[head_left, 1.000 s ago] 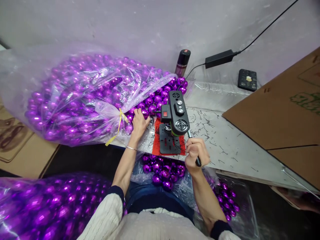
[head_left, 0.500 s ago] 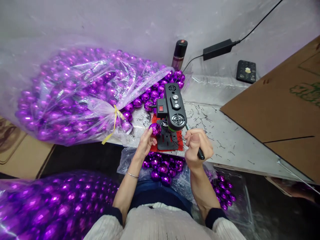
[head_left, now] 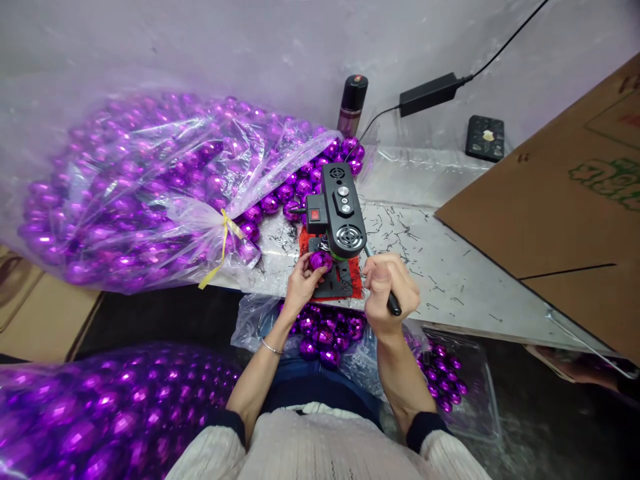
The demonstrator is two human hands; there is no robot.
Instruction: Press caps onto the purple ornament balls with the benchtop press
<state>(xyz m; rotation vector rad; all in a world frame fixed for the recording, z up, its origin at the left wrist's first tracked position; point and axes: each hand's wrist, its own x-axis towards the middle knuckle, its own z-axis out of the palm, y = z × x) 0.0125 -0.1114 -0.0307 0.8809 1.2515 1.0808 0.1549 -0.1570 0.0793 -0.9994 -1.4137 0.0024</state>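
A shiny purple faceted ball (head_left: 321, 261) is pinched between the thumb and fingers of my left hand (head_left: 303, 282), just under the front left of a black bench machine (head_left: 345, 208). My right hand (head_left: 391, 291) is wrapped round the machine's lever handle (head_left: 395, 306), whose black end sticks out below the fist. The machine has a red switch on its side and stands on a slotted black base plate (head_left: 332, 287), with a red mat (head_left: 357, 279) beneath. The spot where ball and machine meet is partly hidden.
A tied clear bag (head_left: 150, 193) of purple balls lies left on the white table (head_left: 440, 293). More balls (head_left: 325, 337) rest in plastic at my lap. A spray can (head_left: 353, 103), a power adapter (head_left: 429, 94), a black box (head_left: 485, 139) and a cardboard box (head_left: 560, 220) stand around.
My left hand has moved the ball slightly right, in under the machine's front. My right hand keeps its grip on the lever handle. The view has shifted a little.
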